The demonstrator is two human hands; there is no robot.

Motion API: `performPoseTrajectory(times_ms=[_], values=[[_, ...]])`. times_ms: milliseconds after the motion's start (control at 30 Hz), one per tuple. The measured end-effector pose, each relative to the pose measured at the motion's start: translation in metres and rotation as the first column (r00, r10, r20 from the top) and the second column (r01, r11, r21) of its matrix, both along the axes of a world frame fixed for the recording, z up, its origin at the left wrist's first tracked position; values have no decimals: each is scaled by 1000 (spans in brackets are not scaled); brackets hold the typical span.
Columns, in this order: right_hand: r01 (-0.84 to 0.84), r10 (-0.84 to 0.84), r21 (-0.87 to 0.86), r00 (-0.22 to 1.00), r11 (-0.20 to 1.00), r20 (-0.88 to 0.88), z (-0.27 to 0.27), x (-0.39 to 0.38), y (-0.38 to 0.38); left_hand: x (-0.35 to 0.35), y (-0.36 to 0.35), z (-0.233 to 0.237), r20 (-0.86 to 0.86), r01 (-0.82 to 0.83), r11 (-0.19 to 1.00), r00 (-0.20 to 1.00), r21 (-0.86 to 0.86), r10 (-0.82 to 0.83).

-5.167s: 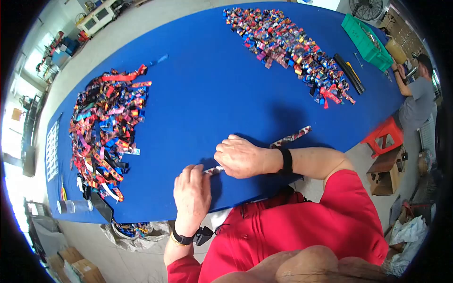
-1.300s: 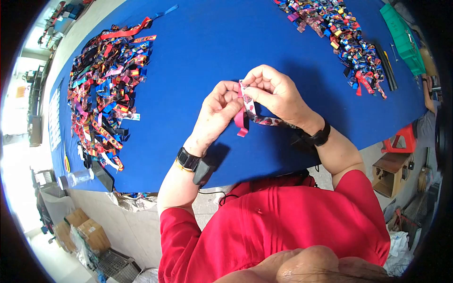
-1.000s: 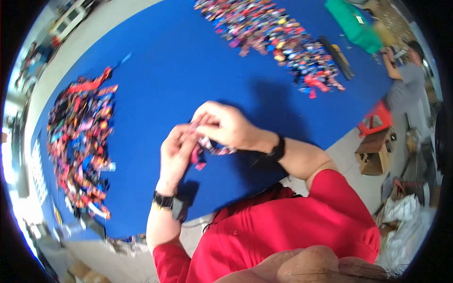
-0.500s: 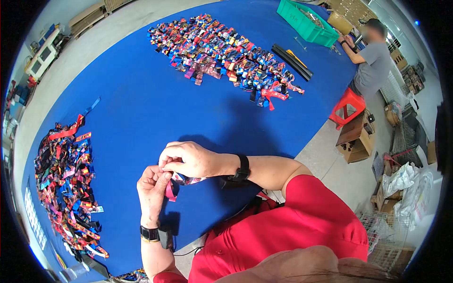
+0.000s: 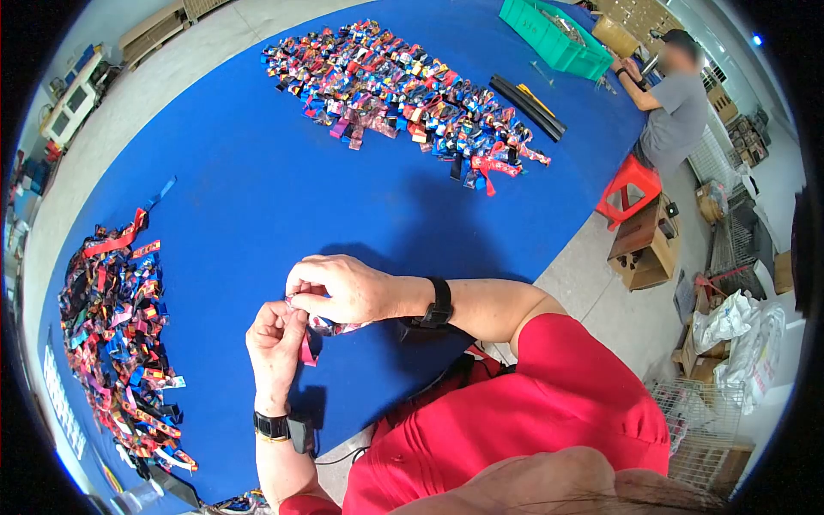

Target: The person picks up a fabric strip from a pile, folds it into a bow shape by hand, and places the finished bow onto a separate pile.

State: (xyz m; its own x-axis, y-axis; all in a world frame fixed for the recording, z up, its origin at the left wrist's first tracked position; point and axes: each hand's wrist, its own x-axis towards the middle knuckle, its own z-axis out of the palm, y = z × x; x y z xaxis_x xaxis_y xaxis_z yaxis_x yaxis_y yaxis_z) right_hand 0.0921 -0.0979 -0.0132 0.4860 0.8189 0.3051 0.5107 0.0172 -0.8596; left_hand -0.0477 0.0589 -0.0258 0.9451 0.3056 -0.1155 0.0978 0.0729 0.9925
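Ribbon (image 5: 329, 326) — one — pinched in grip of left hand (image 5: 276, 343) and right hand (image 5: 342, 289)

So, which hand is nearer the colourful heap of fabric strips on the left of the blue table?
Left. The left hand is right of the heap, apart; the right hand is farther right.

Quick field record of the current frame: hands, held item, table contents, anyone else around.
left hand: pinching the ribbon strip
right hand: fingers closed on the same strip, touching the left hand
strip: patterned, pink end hanging by the left hand
table: blue cover
near pile: loose coloured ribbons, left of the hands
far pile: more ribbons, across the table
green crate: far corner
other person: at the far corner beside a red stool
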Motion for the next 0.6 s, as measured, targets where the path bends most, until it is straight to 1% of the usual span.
performPoseTrajectory(times_ms=[100, 200, 267, 300, 333, 367, 400, 433, 467, 500, 533, 567, 600], values=[[5, -5, 28, 1000, 1000, 1, -2, 0, 1, 2, -5, -2, 19, -14, 997, 1000, -73, 16], [13, -12, 50, 1000, 999, -21, 1, 0, -1, 0, -2, -6, 21, 53, 996, 998, -75, -51], [22, -19, 75, 999, 997, -43, 1, -3, 1, -1, -4, -2, 22, 4, 1000, 1000, 4, -4], [-16, 35, 55, 932, 998, -362, 5, -7, 1, -1, -3, 4, 9, -30, 998, 1000, 56, 30], [-22, 65, 111, 915, 994, -398, 0, -7, 3, 1, -5, 17, -10, -80, 989, 997, 127, 82], [-8, 37, 92, 947, 996, -320, 2, -6, 2, 1, -1, 10, 4, -141, 989, 990, 38, 141], [-64, 21, -83, 898, 995, -440, 14, -3, -2, 2, 5, 4, 11, -157, 988, 988, 1, 157], [-123, 72, -51, 816, 991, -573, 11, -4, -1, 4, 7, 5, 31, -194, 979, 980, -67, 197], [-177, 74, -114, 794, 978, -603, 14, -3, -2, 4, 11, 4, 25, -204, 970, 978, -134, 209], [-231, 101, -136, 781, 963, -617, 15, -3, -1, 4, 13, 0, 52, -228, 959, 969, -165, 240], [-269, 109, -163, 767, 949, -632, 16, -2, -1, 3, 20, -5, 58, -208, 965, 974, -160, 219], [-332, 156, -150, 736, 931, -659, 18, 0, 0, 3, 23, -5, 74, -198, 964, 974, -178, 214], [-296, 153, -111, 738, 949, -658, 11, -2, 2, 3, 25, -5, 96, -178, 963, 975, -203, 201]])
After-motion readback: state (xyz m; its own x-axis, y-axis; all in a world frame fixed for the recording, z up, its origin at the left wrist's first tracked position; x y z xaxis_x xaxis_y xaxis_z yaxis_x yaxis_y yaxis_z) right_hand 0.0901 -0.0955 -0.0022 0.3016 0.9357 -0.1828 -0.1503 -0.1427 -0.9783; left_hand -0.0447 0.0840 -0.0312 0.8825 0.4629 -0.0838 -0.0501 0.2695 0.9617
